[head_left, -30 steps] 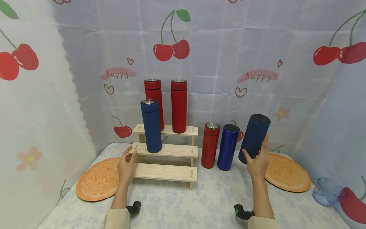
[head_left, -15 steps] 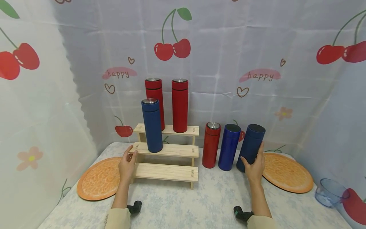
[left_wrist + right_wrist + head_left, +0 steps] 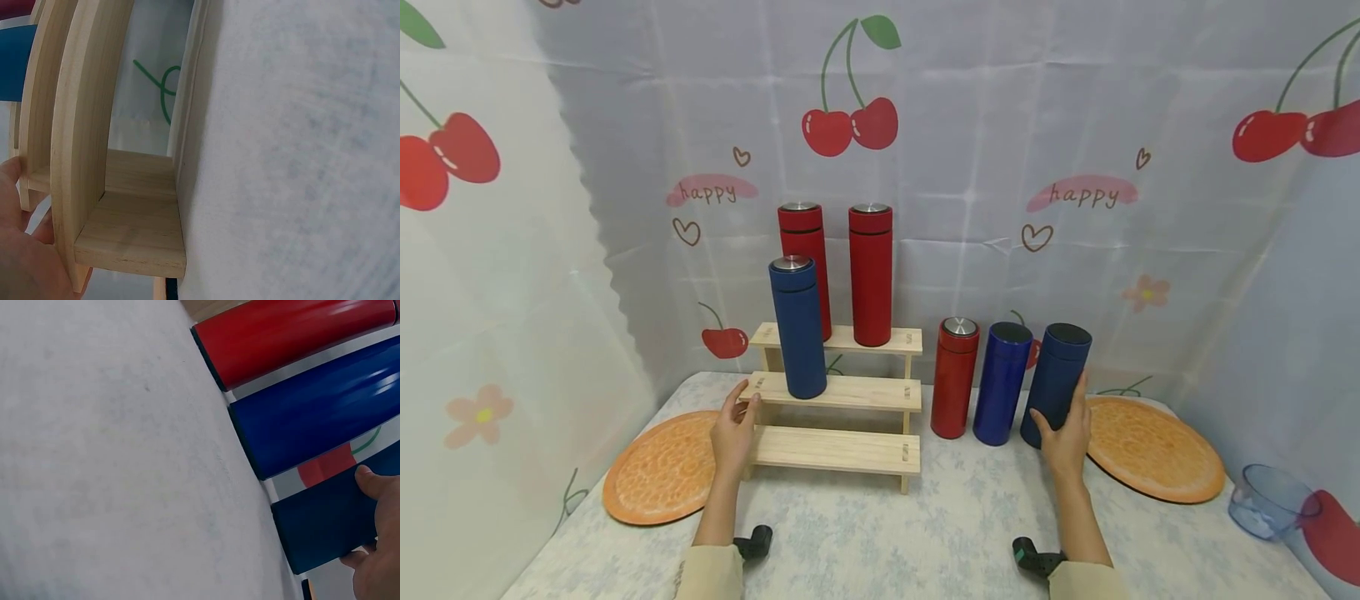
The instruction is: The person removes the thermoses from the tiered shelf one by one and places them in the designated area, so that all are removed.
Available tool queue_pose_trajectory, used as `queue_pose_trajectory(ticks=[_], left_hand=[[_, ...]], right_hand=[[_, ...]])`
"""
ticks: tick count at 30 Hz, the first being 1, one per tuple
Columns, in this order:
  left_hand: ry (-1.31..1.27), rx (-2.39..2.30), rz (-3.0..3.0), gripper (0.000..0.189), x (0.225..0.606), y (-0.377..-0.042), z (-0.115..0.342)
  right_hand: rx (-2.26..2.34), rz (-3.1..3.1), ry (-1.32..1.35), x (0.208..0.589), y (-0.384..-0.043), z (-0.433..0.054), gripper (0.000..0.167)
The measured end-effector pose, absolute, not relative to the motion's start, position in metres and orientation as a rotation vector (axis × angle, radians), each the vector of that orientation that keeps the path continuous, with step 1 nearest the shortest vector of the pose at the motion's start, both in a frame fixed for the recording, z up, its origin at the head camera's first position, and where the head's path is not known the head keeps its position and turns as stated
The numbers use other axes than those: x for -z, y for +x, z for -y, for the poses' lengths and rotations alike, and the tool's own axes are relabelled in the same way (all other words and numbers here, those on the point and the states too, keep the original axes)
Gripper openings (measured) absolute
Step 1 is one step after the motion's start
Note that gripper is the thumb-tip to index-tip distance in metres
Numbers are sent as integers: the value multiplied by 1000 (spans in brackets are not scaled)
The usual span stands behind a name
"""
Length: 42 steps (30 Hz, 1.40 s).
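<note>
My right hand [image 3: 1066,433] grips the lower part of a dark blue thermos bottle [image 3: 1057,375], thumb on one side and fingers round the other; it stands upright on the table at the right end of a row. Beside it are a glossy blue thermos [image 3: 1002,385] and a red thermos [image 3: 954,380]. My left hand [image 3: 733,429] touches the left end of a three-step wooden rack [image 3: 835,450], fingers at the middle step. That step bears a blue thermos [image 3: 801,333]. Two red thermoses, one on the left [image 3: 815,242] and one on the right [image 3: 871,275], stand on the top step.
Round orange mats lie at the left [image 3: 658,471] and right [image 3: 1150,450] of the table. A clear bluish cup [image 3: 1266,504] stands near the right edge. A cherry-patterned curtain [image 3: 955,125] closes off the back and sides.
The right hand has lowered the dark blue thermos from a tilted, raised position to upright on the table beside the glossy blue one. The left hand stays at the rack.
</note>
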<state>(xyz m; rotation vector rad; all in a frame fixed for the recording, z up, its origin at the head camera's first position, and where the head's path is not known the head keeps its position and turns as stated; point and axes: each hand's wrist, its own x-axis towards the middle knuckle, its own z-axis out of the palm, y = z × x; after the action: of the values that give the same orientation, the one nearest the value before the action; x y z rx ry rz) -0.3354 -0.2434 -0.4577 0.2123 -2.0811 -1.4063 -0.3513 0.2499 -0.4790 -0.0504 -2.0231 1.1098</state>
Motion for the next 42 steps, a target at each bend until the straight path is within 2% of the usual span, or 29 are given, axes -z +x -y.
queue_pose_trajectory(ticks=[18, 26, 30, 34, 38, 42], left_hand=[[225, 1406, 2099, 51, 458, -334, 243], [223, 1404, 2096, 51, 458, -335, 243], [222, 1408, 2093, 52, 459, -336, 244], [220, 1414, 2089, 53, 459, -337, 244], [211, 1426, 2074, 52, 459, -336, 244], [206, 1430, 2064, 51, 459, -335, 244]], right_hand=[[-1097, 2022, -36, 481, -351, -249, 100], [-1175, 1937, -130, 472, -348, -242, 96], [-1198, 1778, -199, 456, -343, -236, 81], [-1144, 1644, -215, 436, -337, -229, 58], [-1095, 1507, -129, 411, -330, -210, 38], [-1125, 1424, 10, 382, -315, -175, 28]])
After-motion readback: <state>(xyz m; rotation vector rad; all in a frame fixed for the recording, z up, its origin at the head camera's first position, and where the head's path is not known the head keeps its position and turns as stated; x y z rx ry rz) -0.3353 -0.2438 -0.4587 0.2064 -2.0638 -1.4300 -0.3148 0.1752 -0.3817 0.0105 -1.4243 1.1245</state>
